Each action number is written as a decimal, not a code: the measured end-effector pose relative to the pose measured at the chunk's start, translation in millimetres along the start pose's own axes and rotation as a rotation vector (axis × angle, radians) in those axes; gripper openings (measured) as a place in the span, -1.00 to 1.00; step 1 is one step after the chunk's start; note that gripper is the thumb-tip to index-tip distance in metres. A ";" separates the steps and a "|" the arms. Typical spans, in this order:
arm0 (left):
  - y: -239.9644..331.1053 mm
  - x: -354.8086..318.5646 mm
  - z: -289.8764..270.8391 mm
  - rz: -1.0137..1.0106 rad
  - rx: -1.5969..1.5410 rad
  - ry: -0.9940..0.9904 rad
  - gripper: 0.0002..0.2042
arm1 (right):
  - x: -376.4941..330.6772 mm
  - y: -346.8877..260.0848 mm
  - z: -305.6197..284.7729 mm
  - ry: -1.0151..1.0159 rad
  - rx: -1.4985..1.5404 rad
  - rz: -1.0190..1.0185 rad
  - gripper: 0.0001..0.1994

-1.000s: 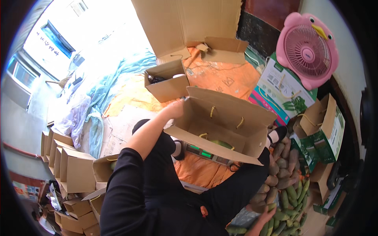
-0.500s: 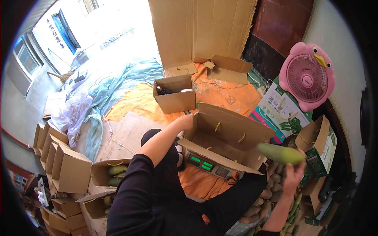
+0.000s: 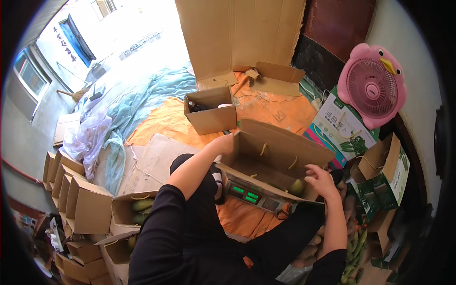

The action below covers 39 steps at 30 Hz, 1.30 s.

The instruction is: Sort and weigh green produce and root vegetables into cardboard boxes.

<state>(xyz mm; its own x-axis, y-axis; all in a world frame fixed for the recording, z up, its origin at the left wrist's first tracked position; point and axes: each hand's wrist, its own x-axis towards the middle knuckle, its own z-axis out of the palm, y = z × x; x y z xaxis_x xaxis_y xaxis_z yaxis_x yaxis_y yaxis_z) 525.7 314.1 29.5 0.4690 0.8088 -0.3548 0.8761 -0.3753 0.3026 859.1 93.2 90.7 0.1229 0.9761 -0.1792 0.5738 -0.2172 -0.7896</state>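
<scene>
"What's closest to me?"

"Low on the right, a heap of green radishes (image 3: 354, 249) lies just beside my black right sleeve (image 3: 332, 267). Ahead of my lap is a weighing scale (image 3: 251, 194), displays lit green, with an open cardboard carton (image 3: 285, 138) on top."

"And the hands?"

"My right hand (image 3: 322, 181) is over the carton's right end, fingers spread apart. My left hand (image 3: 225, 144) is at the left end, its fingertips hidden — I can't tell whether they're clamped on the edge."

"What's different from half a second ago?"

"Back then I had a long green radish raised in the right hand, beyond the carton's right end. Now a green radish (image 3: 296, 188) sits inside, near that end, just beside the fingers — the left hand has kept its place."

"Farther out?"

"A smaller open box (image 3: 211, 121) stands on an orange sheet (image 3: 270, 111), with a pink bird-shaped fan (image 3: 373, 89) off to the right. Behind them, a tall cardboard panel (image 3: 244, 35) stands upright."
</scene>
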 end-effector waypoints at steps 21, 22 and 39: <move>-21.2 20.3 -1.5 0.015 -0.370 -0.137 -0.53 | -362.0 305.7 227.7 0.538 0.007 1.126 -0.82; -17.3 17.7 -1.2 -0.005 -0.362 -0.135 -0.53 | -373.9 306.4 235.0 0.535 0.018 1.139 -0.82; -11.2 6.6 -6.7 -0.003 -0.302 -0.074 -0.55 | -475.1 314.4 293.6 1.129 1.036 1.978 -0.43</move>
<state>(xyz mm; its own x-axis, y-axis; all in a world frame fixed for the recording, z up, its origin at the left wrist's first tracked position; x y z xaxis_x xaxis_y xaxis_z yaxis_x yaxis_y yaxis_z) 518.3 326.7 29.7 0.4831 0.7704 -0.4160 0.8097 -0.2124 0.5470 743.4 -440.5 -244.7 0.1436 -0.6588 -0.7385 -0.9871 -0.0421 -0.1543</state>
